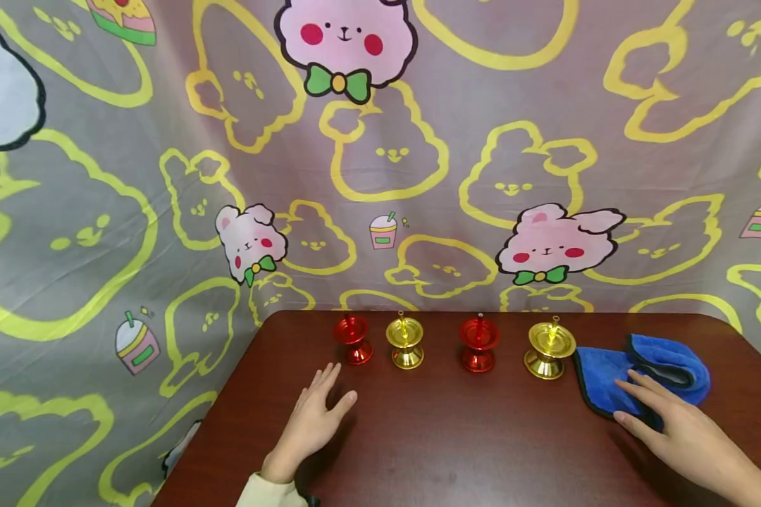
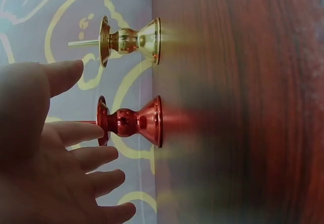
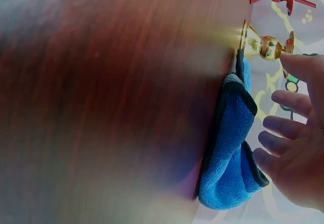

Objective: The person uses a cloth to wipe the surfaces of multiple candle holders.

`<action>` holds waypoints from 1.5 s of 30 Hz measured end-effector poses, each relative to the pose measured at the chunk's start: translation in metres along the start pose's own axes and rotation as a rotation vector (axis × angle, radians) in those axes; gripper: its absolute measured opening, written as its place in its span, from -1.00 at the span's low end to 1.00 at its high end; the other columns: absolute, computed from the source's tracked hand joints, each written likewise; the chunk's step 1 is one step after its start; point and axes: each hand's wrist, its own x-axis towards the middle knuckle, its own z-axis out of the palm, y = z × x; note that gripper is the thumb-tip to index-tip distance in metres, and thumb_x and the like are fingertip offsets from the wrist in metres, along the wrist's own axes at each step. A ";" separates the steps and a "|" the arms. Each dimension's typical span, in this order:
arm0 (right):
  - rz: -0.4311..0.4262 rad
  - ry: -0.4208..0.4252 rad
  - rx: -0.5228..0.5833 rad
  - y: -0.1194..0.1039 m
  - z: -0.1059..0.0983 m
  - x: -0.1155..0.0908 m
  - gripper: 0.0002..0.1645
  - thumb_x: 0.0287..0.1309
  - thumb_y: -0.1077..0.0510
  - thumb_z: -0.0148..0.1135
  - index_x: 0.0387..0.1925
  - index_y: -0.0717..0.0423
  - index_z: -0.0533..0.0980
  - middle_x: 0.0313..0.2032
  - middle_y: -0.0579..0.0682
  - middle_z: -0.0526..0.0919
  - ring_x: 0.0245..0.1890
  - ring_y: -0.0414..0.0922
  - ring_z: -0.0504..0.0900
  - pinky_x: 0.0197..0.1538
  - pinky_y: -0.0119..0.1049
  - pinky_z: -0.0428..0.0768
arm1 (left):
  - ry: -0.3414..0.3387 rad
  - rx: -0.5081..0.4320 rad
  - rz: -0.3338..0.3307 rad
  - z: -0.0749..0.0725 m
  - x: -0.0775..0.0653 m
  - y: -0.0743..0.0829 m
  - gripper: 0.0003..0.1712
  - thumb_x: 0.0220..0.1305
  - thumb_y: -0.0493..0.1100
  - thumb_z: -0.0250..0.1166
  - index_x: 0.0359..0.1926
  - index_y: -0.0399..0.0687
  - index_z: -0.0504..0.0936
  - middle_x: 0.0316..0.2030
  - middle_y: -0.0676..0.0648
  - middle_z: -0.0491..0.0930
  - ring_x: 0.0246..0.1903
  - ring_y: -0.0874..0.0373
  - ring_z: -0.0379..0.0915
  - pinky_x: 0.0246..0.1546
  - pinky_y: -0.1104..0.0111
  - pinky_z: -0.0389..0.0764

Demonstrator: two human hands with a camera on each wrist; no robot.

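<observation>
My left hand [image 1: 313,420] hovers over the table's left side with its fingers extended and thumb spread, holding nothing. Nearest to it is a red metal candle holder [image 1: 357,351], with a gold candle holder [image 1: 408,358] to the right. Farther along the row stand a second red candle holder [image 1: 478,359] and a second gold one [image 1: 545,365], each with a thin upright spike. A folded blue cloth [image 1: 675,355] with dark edging lies at the right. Over its near edge, my right hand [image 1: 685,428] is loosely spread and holds nothing; in the right wrist view it appears apart from the cloth.
The dark reddish-brown table [image 1: 444,436] has a glossy surface and ends just behind the holders. A grey curtain [image 1: 431,176] with yellow outlines and cartoon rabbits hangs behind it and along the left side.
</observation>
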 end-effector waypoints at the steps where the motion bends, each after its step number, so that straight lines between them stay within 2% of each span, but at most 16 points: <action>1: -0.004 0.006 0.003 0.000 0.000 0.000 -0.27 0.32 -0.13 0.30 0.28 0.34 0.44 0.30 0.53 0.29 0.17 0.56 0.32 -0.03 0.49 0.36 | 0.003 -0.011 -0.002 0.001 0.000 -0.001 -0.24 0.40 0.08 0.27 0.45 -0.23 0.33 0.46 -0.28 0.21 0.47 -0.28 -0.04 0.34 -0.31 -0.05; 5: -0.021 0.042 0.010 0.001 0.000 0.001 -0.29 0.30 -0.09 0.33 0.25 0.35 0.46 0.28 0.52 0.33 0.16 0.55 0.34 -0.02 0.49 0.35 | 0.017 -0.049 0.000 0.003 0.004 -0.003 -0.25 0.40 0.03 0.28 0.44 -0.29 0.32 0.45 -0.30 0.22 0.46 -0.29 -0.01 0.35 -0.27 0.00; 10: -0.015 0.050 0.025 0.001 -0.001 0.005 -0.27 0.28 -0.10 0.34 0.24 0.37 0.47 0.26 0.52 0.36 0.17 0.55 0.35 0.00 0.48 0.36 | 0.033 -0.105 -0.003 0.007 0.009 -0.007 -0.24 0.38 0.00 0.31 0.40 -0.39 0.33 0.39 -0.37 0.29 0.40 -0.32 0.12 0.33 -0.18 0.17; 14: -0.018 0.056 0.046 0.000 -0.001 0.008 -0.28 0.27 -0.09 0.36 0.23 0.37 0.47 0.25 0.51 0.39 0.17 0.53 0.36 0.00 0.46 0.37 | 0.041 -0.159 -0.029 0.009 0.015 -0.009 -0.25 0.37 -0.01 0.33 0.38 -0.39 0.35 0.33 -0.38 0.37 0.35 -0.29 0.24 0.29 -0.15 0.27; 18: -0.028 0.076 0.060 0.002 0.000 0.008 -0.31 0.25 -0.05 0.38 0.21 0.37 0.49 0.22 0.52 0.42 0.14 0.52 0.39 -0.02 0.45 0.41 | 0.055 -0.216 -0.054 0.011 0.023 -0.010 -0.25 0.35 -0.01 0.34 0.38 -0.37 0.36 0.31 -0.37 0.40 0.32 -0.28 0.28 0.28 -0.16 0.28; 27: 0.004 0.080 0.087 0.010 0.000 0.007 -0.27 0.26 -0.08 0.37 0.24 0.36 0.46 0.17 0.51 0.46 0.11 0.50 0.43 -0.06 0.44 0.44 | 0.167 -0.352 -0.086 0.022 0.036 -0.011 -0.32 0.32 -0.18 0.35 0.34 -0.43 0.37 0.28 -0.41 0.41 0.28 -0.33 0.32 0.24 -0.14 0.35; 32: 0.018 0.084 0.090 0.010 -0.001 0.008 -0.28 0.26 -0.10 0.36 0.24 0.34 0.46 0.13 0.49 0.51 0.08 0.49 0.47 -0.08 0.41 0.47 | 0.187 -0.428 -0.097 0.026 0.041 -0.010 -0.27 0.28 -0.24 0.36 0.35 -0.52 0.30 0.30 -0.50 0.34 0.30 -0.38 0.26 0.26 -0.15 0.31; 39: 0.014 0.105 0.096 0.006 0.001 0.014 -0.27 0.26 -0.11 0.36 0.25 0.32 0.47 0.12 0.49 0.52 0.05 0.48 0.50 -0.10 0.37 0.49 | 0.170 -0.452 -0.136 0.029 0.052 -0.014 -0.10 0.28 -0.23 0.36 0.43 -0.57 0.08 0.39 -0.55 0.15 0.39 -0.42 0.07 0.33 -0.17 0.17; 41: 0.013 0.103 0.097 0.006 0.001 0.015 -0.27 0.26 -0.11 0.36 0.25 0.32 0.46 0.12 0.49 0.52 0.05 0.48 0.51 -0.10 0.37 0.50 | 0.178 -0.467 -0.135 0.030 0.056 -0.015 -0.11 0.28 -0.24 0.35 0.43 -0.58 0.08 0.39 -0.55 0.14 0.39 -0.41 0.06 0.34 -0.18 0.16; 45: 0.011 0.099 0.098 0.007 0.003 0.017 -0.26 0.25 -0.13 0.37 0.24 0.32 0.47 0.11 0.50 0.53 0.04 0.47 0.52 -0.11 0.36 0.51 | 0.248 -0.541 -0.138 0.033 0.061 -0.017 -0.20 0.27 -0.30 0.34 0.40 -0.56 0.18 0.37 -0.52 0.22 0.38 -0.38 0.12 0.34 -0.14 0.17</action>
